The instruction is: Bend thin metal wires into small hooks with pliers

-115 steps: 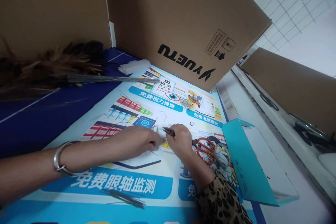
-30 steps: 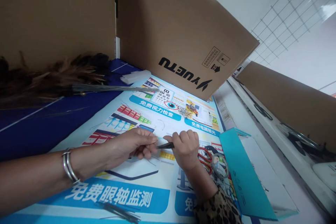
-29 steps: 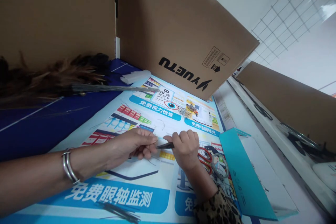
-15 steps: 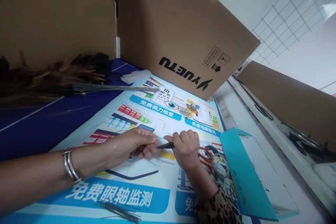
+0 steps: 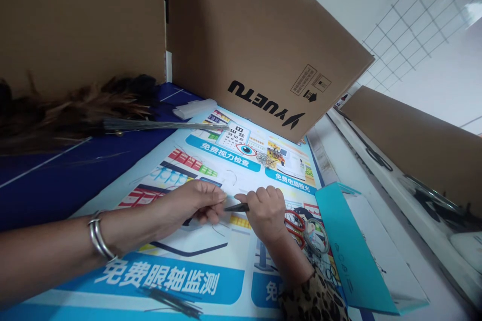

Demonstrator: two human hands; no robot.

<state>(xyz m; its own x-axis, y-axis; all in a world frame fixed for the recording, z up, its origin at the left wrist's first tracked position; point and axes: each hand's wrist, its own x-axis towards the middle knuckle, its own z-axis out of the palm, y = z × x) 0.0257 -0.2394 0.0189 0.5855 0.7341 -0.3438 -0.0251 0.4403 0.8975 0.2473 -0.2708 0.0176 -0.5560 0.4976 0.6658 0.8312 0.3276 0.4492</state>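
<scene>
My right hand (image 5: 266, 213) is closed in a fist around a slim dark tapered tool (image 5: 237, 207), and its kind is hidden by the fingers. The tool's narrow end points left and comes up to the fingertips of my left hand (image 5: 207, 202). Thumb and forefinger of that hand are pinched together; what lies between them is too small to make out. Below both hands a poster-like printed sheet (image 5: 241, 246) covers the table. Near its front edge lies a small bundle of thin dark wires (image 5: 173, 303).
Red-handled scissors (image 5: 295, 228) and a roll of clear tape (image 5: 316, 236) lie right of my right hand, beside an open teal box (image 5: 354, 256). Long thin wires (image 5: 165, 125) and brown feathers (image 5: 94, 103) lie at the back left. A cardboard panel (image 5: 263, 50) stands behind.
The dark tool has tilted slightly, its tip rising a little towards my left fingertips. Both hands otherwise stay almost in place.
</scene>
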